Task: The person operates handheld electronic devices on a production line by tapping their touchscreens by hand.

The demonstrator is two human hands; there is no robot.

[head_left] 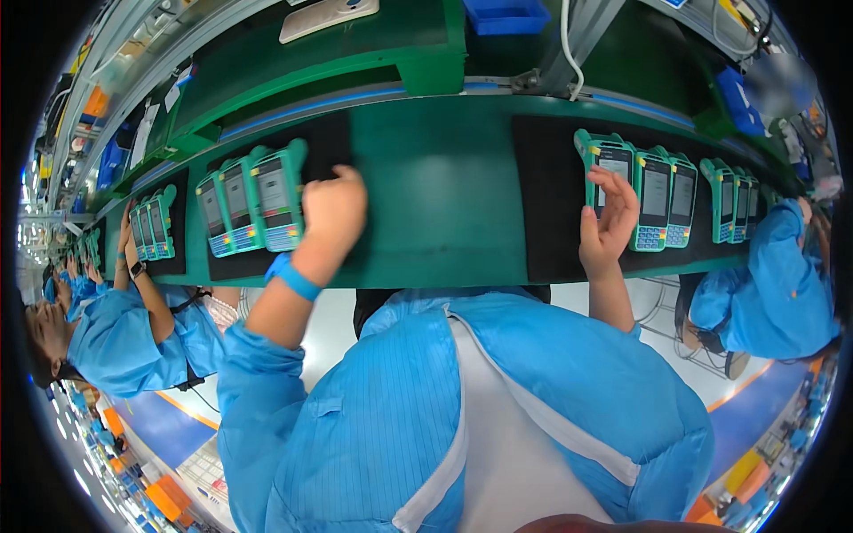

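My left hand (336,209), with a blue band (293,277) on its wrist, is loosely closed beside the right edge of a green handheld card terminal (275,195). Whether its curled fingers touch the casing I cannot tell, and nothing shows in them. That terminal stands rightmost in a row of three on a black mat (330,147). On the right, my other hand, the right hand (609,218), is open, its fingers bent over the front of another card terminal (613,160). It hides that terminal's lower part. Two more terminals (655,200) (681,200) stand close beside it.
Green table surface (435,195) lies between the two mats. Further terminals stand at both sides, near a co-worker (133,329) at left and another person (773,284) at right. Behind are a green shelf (329,80), a phone-like object (329,18), a blue bin (506,16) and a white cable (569,53).
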